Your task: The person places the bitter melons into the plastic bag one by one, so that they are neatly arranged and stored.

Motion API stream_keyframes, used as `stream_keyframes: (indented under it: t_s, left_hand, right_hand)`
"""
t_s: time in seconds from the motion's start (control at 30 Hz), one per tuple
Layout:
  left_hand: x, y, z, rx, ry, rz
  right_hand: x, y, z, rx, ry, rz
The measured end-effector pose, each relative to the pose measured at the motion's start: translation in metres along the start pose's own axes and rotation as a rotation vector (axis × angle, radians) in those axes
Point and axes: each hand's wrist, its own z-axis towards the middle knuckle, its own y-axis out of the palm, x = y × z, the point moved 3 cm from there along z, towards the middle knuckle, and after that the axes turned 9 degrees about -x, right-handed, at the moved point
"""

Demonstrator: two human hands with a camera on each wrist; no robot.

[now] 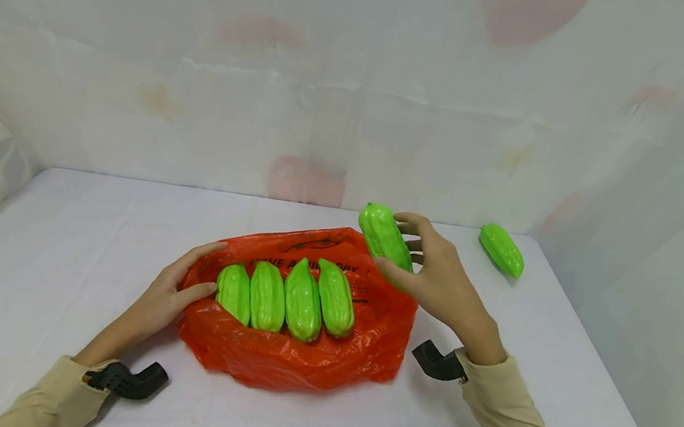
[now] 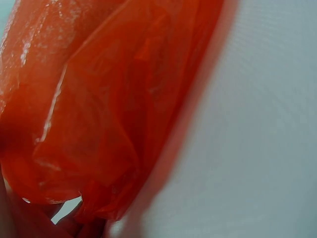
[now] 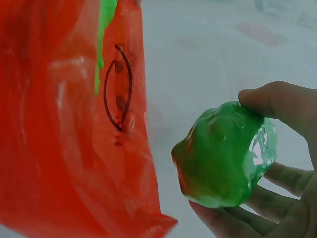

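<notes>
A red plastic bag [image 1: 288,363] lies spread with its mouth gaping, black print on its back panel. Several green ridged gourds [image 1: 267,298] rest side by side in the opening. At the bag's left edge, my left hand [image 1: 166,295] holds the plastic, thumb near the leftmost gourd; the left wrist view shows mostly red plastic [image 2: 104,109], with the fingers partly hidden below. My right hand [image 1: 438,274] grips another green gourd [image 1: 383,235] between thumb and fingers, over the bag's right back corner. In the right wrist view that gourd [image 3: 223,158] appears end-on, apart from the bag [image 3: 74,148].
One more green gourd [image 1: 501,250] lies near the table's far right corner. A white cloth covers the table [image 1: 32,272]. Pale curtains [image 1: 252,106] with pink spots hang behind it and along the sides. Black wrist mounts [image 1: 128,380] sit on both sleeves.
</notes>
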Motion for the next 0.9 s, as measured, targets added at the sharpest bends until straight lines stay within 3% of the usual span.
stream_keyframes:
  t_s: [0.5,0.9]
  left_hand:
    - [0.002,0.000,-0.001,0.000,-0.004,-0.006]
    - [0.003,0.000,-0.001,-0.002,0.001,-0.016]
  right_hand:
    - [-0.004,0.022,0.004,-0.056,-0.004,0.000]
    - [-0.002,0.032,0.006,-0.075,-0.016,-0.067]
